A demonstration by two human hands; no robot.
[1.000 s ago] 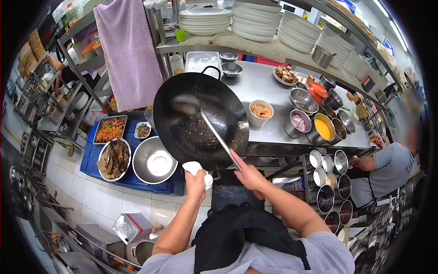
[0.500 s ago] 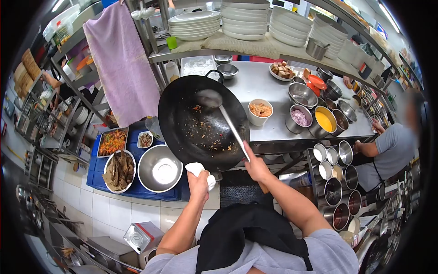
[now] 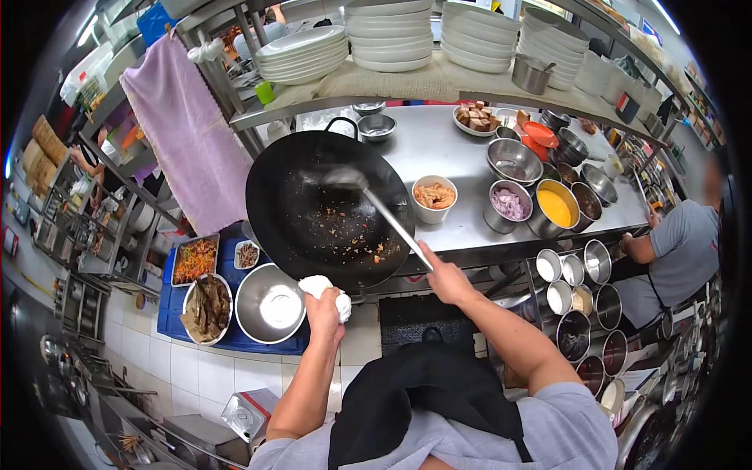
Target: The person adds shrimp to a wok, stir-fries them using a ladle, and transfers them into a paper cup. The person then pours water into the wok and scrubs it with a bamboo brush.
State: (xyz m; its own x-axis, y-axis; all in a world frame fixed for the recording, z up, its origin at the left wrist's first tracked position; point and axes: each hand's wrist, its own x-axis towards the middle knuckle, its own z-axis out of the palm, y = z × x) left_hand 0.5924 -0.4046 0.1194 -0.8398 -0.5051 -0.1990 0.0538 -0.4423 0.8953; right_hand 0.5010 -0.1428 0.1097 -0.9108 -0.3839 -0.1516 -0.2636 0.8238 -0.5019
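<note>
A large black wok (image 3: 290, 227) is held up in front of me, with brown food bits and some red specks scattered inside. My left hand (image 3: 322, 313) is closed around a white cloth (image 3: 316, 286) at the wok's near edge. The handle of a metal wok ladle (image 3: 389, 215) is in my closed right hand (image 3: 449, 282). Its head, blurred, lies over the wok's far inner wall. Just right of the wok stands a white tub (image 3: 435, 215) of orange-brown food.
On the blue surface (image 3: 168, 309) at left sit a steel bowl (image 3: 270, 304), a bowl of brown leaves (image 3: 207, 307) and a tray of shredded vegetables (image 3: 195, 261). Pots of chopped onion (image 3: 509, 202) and yellow liquid (image 3: 556, 207) stand right. Plates (image 3: 301, 55) fill the shelf. A co-worker (image 3: 685, 251) is at right.
The wok, both my hands and the ladle have shifted slightly left in view, along with a small turn of the camera. Both hands keep their grips.
</note>
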